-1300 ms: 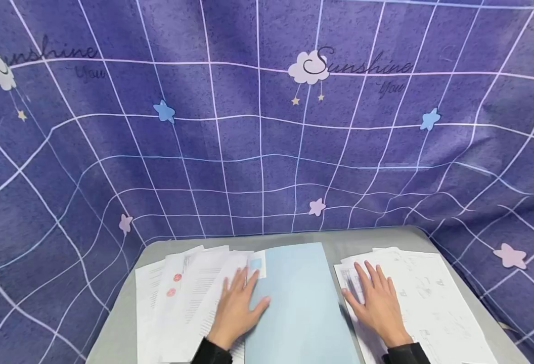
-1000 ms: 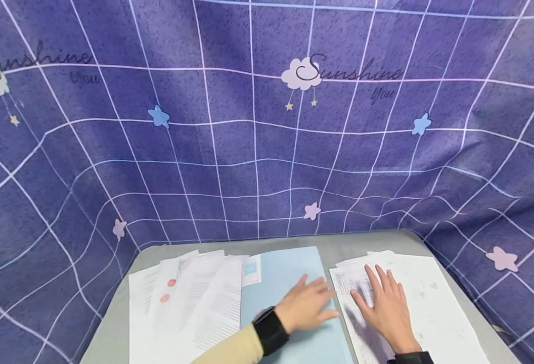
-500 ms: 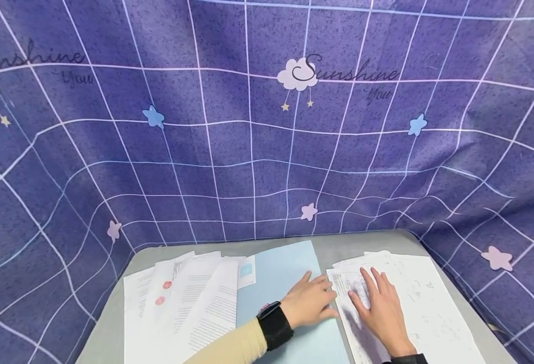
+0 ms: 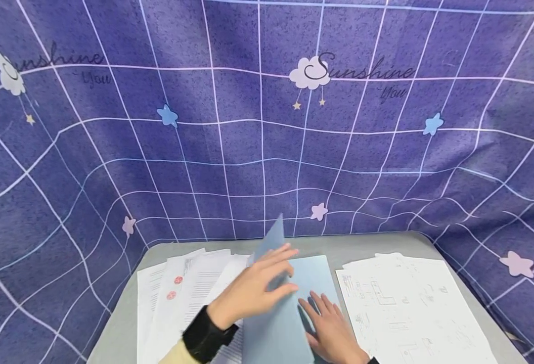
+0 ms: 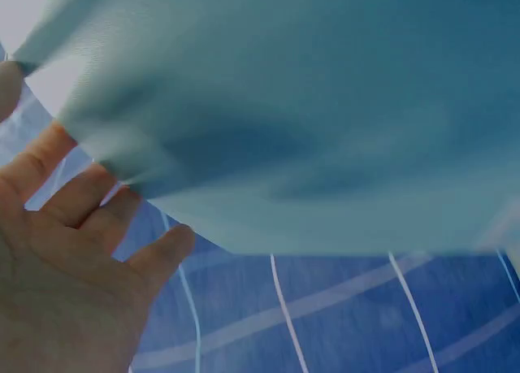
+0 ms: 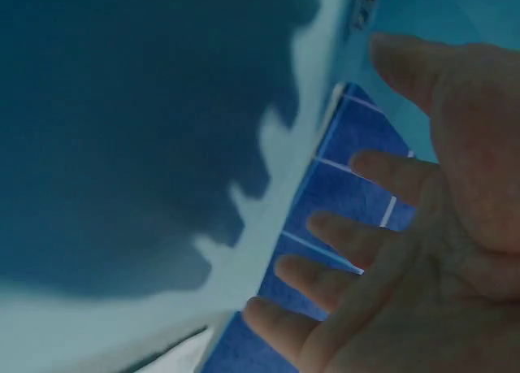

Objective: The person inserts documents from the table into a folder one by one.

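Observation:
A light-blue folder (image 4: pixel 311 268) stands partly opened in the middle of the table, its front cover (image 4: pixel 267 323) raised and leaning left. My left hand (image 4: pixel 253 290) is at the cover's free edge, with extended, parted fingers. In the left wrist view, its fingertips meet the edge of the pale cover (image 5: pixel 309 145), and some tips look hidden behind it. My right hand (image 4: pixel 330 328) is low over the folder's right side, fingers spread. Beside it in the right wrist view is a shadowed blue sheet (image 6: pixel 122 145); that hand holds nothing visible.
Printed papers (image 4: pixel 182 293), some with red stamps, fan out left of the folder. White sheets with line drawings (image 4: pixel 408 313) lie to its right. A purple grid-patterned cloth (image 4: pixel 230 126) rises behind the grey table (image 4: pixel 353 247).
My left hand has swung left from the folder's right edge, raising the cover. My right hand has left the drawing sheets and moved left onto the folder.

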